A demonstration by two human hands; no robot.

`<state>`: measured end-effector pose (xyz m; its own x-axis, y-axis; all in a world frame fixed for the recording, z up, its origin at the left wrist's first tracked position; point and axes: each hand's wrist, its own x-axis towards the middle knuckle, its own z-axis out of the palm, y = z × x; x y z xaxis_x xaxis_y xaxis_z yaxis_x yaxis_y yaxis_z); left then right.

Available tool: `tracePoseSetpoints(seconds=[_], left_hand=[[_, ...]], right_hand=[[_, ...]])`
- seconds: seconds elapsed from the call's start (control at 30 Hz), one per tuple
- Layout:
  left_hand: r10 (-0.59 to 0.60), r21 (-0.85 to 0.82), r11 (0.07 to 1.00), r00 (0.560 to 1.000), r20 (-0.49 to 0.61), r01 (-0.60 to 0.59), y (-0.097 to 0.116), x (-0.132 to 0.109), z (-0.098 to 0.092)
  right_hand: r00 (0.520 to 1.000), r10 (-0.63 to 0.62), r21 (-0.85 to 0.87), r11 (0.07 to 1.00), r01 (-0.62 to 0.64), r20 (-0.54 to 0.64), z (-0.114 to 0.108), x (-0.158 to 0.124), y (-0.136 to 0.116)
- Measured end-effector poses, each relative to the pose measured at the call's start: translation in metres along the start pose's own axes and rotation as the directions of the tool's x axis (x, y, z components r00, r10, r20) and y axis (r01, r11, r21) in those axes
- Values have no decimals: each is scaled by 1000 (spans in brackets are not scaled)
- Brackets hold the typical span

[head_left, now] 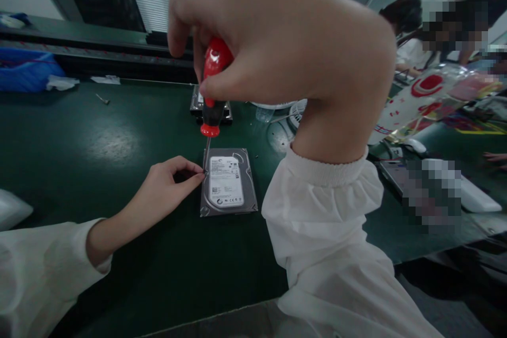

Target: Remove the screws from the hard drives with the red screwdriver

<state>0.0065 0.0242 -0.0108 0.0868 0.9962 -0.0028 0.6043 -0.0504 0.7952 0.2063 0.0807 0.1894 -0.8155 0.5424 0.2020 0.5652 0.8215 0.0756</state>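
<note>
**While the right hand (pixel 253 42) grips a screwdriver (pixel 216 60) from above, the left hand (pixel 170 182) pinches at the edge of a hard drive (pixel 228 182)**

Clock taken from the drive, twelve being the far side.

Right: fingers and thumb wrapped about the red-and-black handle, a firm hold. Shaft runs down, near upright, to the drive's ten o'clock edge; the tip is lost at the left fingertips, and whether it touches the drive cannot be told.

Left: comes in from eight o'clock, thumb and forefinger closed together at that same edge. Anything between them is too small to make out.

Drive: lies flat on the green table (pixel 158 285), white label (pixel 225 182) up. Tiny dark speck (pixel 256 157) just beside it, at two.

Further out: another dark drive (pixel 196 103) between eleven and twelve, partly behind the screwdriver. Clear cup (pixel 264 114) at one. White sack-like shape (pixel 13 210) at nine, cut off by the view's edge. At ten, a small metal piece (pixel 102 99), two white scraps (pixel 62 83), then a blue bin (pixel 27 71).

Toward two: a clear plastic container with red print (pixel 420 95); beyond it, a co-worker (pixel 410 55). Another person's hand (pixel 496 157) shows at the far three o'clock edge.
</note>
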Motion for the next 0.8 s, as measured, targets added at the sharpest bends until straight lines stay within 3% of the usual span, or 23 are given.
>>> tracePoseSetpoints(seconds=[0.1,0.3,0.43,0.63,0.8], left_hand=[[2,17,1000,1000,-5,-2,1,0,0],[18,14,1000,1000,-9,-17,2,0,0],[7,26,1000,1000,-1,-7,0,0,-1],[30,44,999,999,-18,-30,0,1,0],[17,53,998,999,-28,-15,2,0,0]], right_hand=[[1000,-27,-4,1000,27,3,0,-1,-1],[997,73,-97,992,-75,-27,3,1,-2],[1000,1,-51,999,-2,-10,3,2,1],[998,26,-101,994,-32,-54,2,2,0],[1000,-21,-30,999,21,-2,-1,-1,-2]])
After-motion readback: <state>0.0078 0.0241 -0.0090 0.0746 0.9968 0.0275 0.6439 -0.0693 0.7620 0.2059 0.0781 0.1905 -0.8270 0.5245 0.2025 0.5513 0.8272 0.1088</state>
